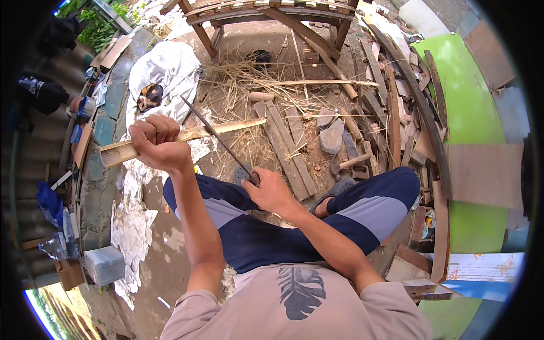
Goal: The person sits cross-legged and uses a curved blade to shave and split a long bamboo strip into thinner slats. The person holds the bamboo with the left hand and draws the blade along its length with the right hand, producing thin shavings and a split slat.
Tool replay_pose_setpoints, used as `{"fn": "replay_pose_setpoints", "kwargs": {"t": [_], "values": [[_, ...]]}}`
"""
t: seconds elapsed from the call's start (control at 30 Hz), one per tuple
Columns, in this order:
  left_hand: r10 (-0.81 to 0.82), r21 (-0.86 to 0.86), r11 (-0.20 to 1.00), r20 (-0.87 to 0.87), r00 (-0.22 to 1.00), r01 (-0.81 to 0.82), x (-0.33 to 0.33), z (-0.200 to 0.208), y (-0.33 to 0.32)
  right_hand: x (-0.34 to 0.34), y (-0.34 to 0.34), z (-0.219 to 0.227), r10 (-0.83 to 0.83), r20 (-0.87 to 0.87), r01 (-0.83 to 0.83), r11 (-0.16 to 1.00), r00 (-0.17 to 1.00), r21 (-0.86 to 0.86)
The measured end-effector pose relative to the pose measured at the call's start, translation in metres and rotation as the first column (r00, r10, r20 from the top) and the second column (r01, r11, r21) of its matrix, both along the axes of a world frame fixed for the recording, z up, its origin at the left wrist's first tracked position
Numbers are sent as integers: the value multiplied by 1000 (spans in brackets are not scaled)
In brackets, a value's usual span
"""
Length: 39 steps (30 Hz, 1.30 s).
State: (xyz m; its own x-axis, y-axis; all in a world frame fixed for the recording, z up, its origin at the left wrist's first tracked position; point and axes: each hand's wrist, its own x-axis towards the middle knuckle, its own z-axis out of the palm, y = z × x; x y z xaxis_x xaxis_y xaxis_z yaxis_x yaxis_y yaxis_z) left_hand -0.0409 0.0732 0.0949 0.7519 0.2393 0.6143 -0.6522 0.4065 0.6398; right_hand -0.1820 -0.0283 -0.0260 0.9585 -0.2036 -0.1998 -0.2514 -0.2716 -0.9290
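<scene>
Right hand [269, 191] clamped on the knife [225, 146] handle; blade crosses the bamboo piece [198, 132] up-left of it, contact unclear. Left hand [158, 141] fisted round the bamboo, long end out to its right. Looks like shaving/trimming; next stroke needs shallow angle, edge clear of left fist. Planks [281, 148] beyond right hand, bench [243, 16] farther.

Bright daylight is whitening the cloth [174, 63] at upper left. The left wall [33, 156] is lying in shadow, and straight edges are bowing toward the black rim.
</scene>
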Motion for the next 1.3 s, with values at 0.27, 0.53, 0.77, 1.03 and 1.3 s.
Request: {"fn": "replay_pose_setpoints", "kwargs": {"t": [0.27,0.53,0.77,1.03,1.3], "values": [[-54,-6,999,16,998,54,-1,-27,-18,4,-16,-11,-39,17,40,999,999,-36],[-69,-9,998,-29,997,69,-11,-33,-15,9,-1,16,0,49,0,1000,999,-13],[-69,-34,997,-28,997,68,-16,-45,1,17,-7,-46,-31,-38,28,996,999,-83],[-110,-27,994,-36,993,109,-22,-44,-1,28,-18,-69,-77,-112,61,989,991,-133],[-137,-39,990,-2,991,137,-18,-49,8,5,9,-22,4,6,-4,993,1000,-117]]}}
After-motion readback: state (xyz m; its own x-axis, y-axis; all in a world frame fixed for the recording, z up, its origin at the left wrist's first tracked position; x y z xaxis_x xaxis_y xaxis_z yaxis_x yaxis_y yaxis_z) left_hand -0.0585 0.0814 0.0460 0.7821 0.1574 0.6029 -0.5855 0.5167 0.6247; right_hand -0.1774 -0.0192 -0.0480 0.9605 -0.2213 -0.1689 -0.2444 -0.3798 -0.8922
